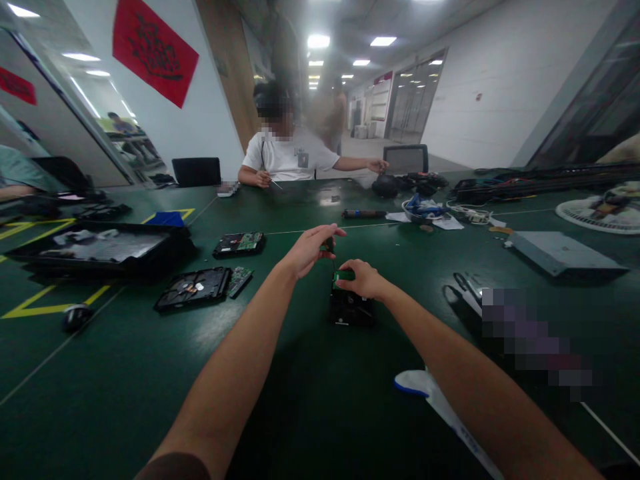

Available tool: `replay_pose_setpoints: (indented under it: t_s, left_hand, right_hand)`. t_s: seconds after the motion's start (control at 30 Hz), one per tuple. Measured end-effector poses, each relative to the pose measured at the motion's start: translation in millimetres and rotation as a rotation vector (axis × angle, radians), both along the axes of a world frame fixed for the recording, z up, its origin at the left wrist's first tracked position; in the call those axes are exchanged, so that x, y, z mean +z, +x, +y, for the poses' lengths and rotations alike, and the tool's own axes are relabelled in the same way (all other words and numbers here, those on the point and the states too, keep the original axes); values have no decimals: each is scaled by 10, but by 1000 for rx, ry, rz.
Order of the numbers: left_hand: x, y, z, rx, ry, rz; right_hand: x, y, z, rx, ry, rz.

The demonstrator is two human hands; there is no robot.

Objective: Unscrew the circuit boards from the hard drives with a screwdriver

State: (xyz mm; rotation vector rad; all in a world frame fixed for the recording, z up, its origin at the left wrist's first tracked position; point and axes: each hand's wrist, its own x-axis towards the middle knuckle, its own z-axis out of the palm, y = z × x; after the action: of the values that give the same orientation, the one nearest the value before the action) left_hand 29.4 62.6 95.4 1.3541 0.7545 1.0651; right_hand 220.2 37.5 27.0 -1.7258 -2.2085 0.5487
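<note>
Green tabletop (pixel 300 380), office beyond — right hand (pixel 365 279) pinching a green circuit board (pixel 343 275) at a black drive's (pixel 351 311) far end; left hand (pixel 309 252) curled nearby — its hold too small to tell.

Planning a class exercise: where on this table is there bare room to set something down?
The green tabletop is bare between the small black object and left forearm, then between that and the blue-edged white item, nearer than the black device. Crowded: far right, around the dark cables.
</note>
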Motion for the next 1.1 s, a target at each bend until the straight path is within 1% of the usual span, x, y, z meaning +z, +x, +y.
replay_pose_setpoints:
  t_s: [0.07, 0.2, 0.27, 0.3, 0.4, 0.47, 0.63, 0.73, 0.8, 0.9, 1.1]
  left_hand:
    - [25, -13, -23, -54, -21, 13]
    - [38, -5, -61, -217, -96, -36]
    - [26, 0, -60, -261, -136, -59]
    - [19, -1, -53, -263, -149, -66]
    - [5, -12, -20, -216, -164, -69]
    - [9, -24, -1, -161, -147, -49]
    - [80, -51, -14, -8, -21, 75]
    - [151, -64, -60, 11, 45, 154]
    - [185, -65, -88, 11, 51, 174]
    - [183, -38, -101, 9, 9, 122]
    - [39, 91, -35, 67, -126, -149]
  right_hand:
    - [-13, 0, 5, -4, 3, 0]
    - [-27, 0, 16, -1, 13, 3]
    - [-30, 0, 19, -1, 17, 4]
    - [-30, 0, 20, -2, 18, 5]
    - [-29, 0, 20, -2, 12, 1]
    - [-26, 1, 17, -2, 8, -7]
    - [-13, 2, -2, 5, 13, -11]
    - [-1, 1, -15, 6, 16, -17]
    - [10, -1, -19, 5, 12, -18]
    - [29, -6, -18, 0, 0, -14]
    - [41, -20, -13, 2, -6, -20]
